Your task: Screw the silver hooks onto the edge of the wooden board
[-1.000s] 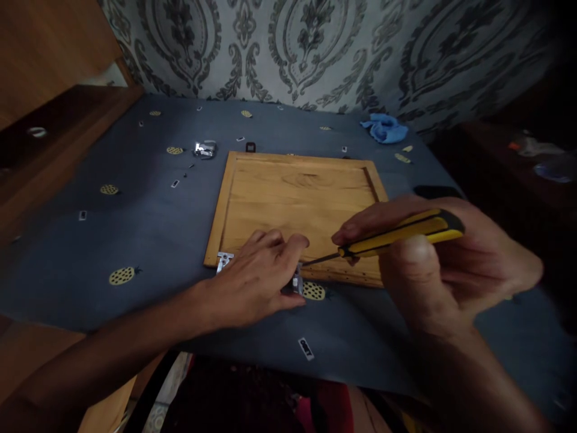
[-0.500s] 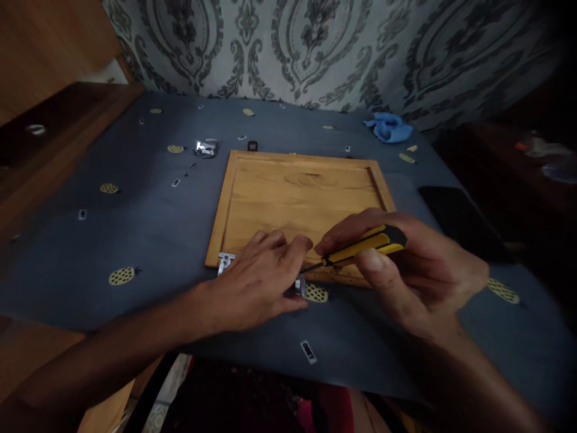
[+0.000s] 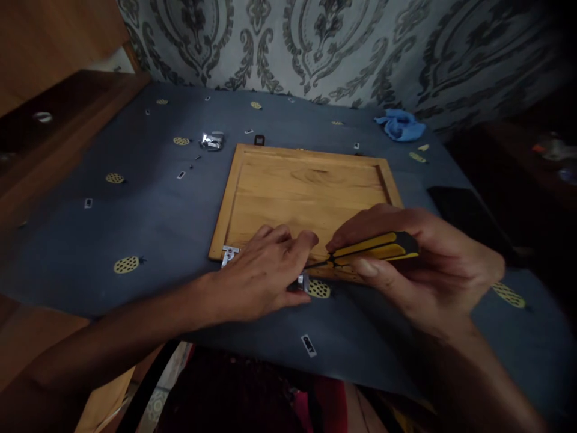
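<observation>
A wooden panel [image 3: 311,186] with a raised frame lies flat on the table. My left hand [image 3: 259,276] is closed over its near edge, holding a metal hinge [image 3: 303,281] there; most of that hinge is hidden under my fingers. In my right hand [image 3: 437,264] is a yellow and black screwdriver [image 3: 378,248], pinched between thumb and fingers. The shaft points left toward the hinge, and its tip is hidden by my left hand. Another metal hinge [image 3: 229,254] sits at the panel's near left corner, left of my left hand.
Loose metal hardware [image 3: 211,141] and small screws [image 3: 193,162] lie beyond the panel to the left. A blue cloth [image 3: 401,125] rests at the back right, and a dark phone-like slab [image 3: 469,219] lies right of the panel. Patterned fabric [image 3: 311,48] hangs behind the table.
The screwdriver handle has turned in my right hand, and my thumb has shifted along it. My left hand keeps its place on the hinge. The whole view has shifted slightly.
</observation>
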### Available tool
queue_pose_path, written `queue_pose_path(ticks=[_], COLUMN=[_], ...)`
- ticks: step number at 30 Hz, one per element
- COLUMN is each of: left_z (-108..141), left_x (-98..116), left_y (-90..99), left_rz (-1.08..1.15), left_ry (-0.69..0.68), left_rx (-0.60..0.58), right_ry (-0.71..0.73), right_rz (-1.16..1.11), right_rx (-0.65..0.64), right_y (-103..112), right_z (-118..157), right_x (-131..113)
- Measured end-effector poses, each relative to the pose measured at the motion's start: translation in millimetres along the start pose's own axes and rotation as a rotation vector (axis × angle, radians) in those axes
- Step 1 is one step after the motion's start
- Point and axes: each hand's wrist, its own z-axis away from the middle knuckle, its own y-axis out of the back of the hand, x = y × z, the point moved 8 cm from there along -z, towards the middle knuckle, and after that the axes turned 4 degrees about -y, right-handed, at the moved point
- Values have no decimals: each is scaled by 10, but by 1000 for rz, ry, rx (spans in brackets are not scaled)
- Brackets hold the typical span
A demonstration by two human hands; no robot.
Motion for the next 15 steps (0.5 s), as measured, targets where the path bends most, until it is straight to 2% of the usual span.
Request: queue_pose_path(ticks=[6,15], left_z=[0,-14], left_x=[-1,12], left_y=[-13,3], left_rz=[-2,16], left_ry=[-30,-26], left_rx=[12,6], right_ry=[-33,-206], right_rz=[-56,-290], right_rx=[-119,-192], right_y=[-12,43], right_z=[-80,-59], right_x=[-38,56])
